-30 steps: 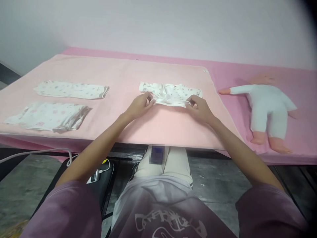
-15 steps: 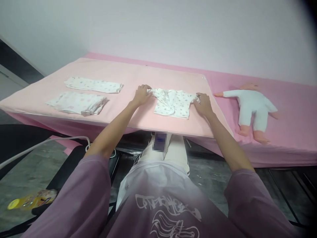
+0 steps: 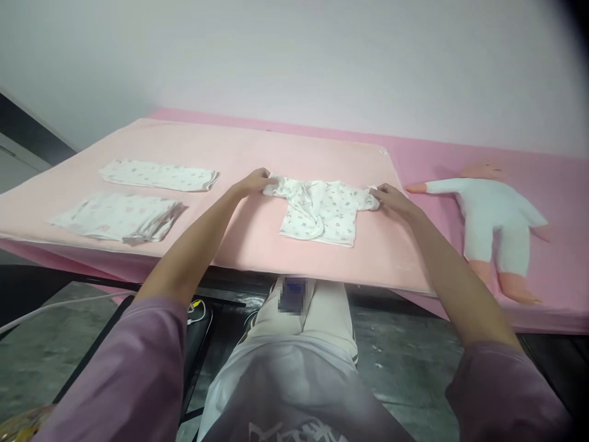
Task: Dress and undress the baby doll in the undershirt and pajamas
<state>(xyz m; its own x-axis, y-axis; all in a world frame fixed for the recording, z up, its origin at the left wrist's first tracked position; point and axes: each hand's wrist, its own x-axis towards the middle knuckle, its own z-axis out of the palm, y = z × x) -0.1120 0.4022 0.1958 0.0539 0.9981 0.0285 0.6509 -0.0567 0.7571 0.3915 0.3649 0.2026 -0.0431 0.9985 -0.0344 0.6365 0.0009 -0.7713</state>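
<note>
A small white baby shirt [image 3: 321, 212] with a tiny print and a wrap front lies spread on the pale pink pad [image 3: 257, 248]. My left hand [image 3: 255, 182] is closed on the end of the sleeve on the left, fingers pinched on the cloth. At the other sleeve's end, my right hand [image 3: 393, 199] pinches the cuff. Both sleeves are drawn out sideways, and the shirt's body rests flat with its hem toward me.
To the left lie a long folded printed cloth [image 3: 159, 175] and a thicker folded stack [image 3: 117, 216]. A doll [image 3: 497, 215] in white lies on the darker pink cover [image 3: 564, 245] at right. A black chair [image 3: 197, 331] with a white cable stands below the table's edge.
My hands have moved apart, and the shirt's sleeves, bunched before, are now stretched out straighter to both sides. The camera view has shifted closer to the table.
</note>
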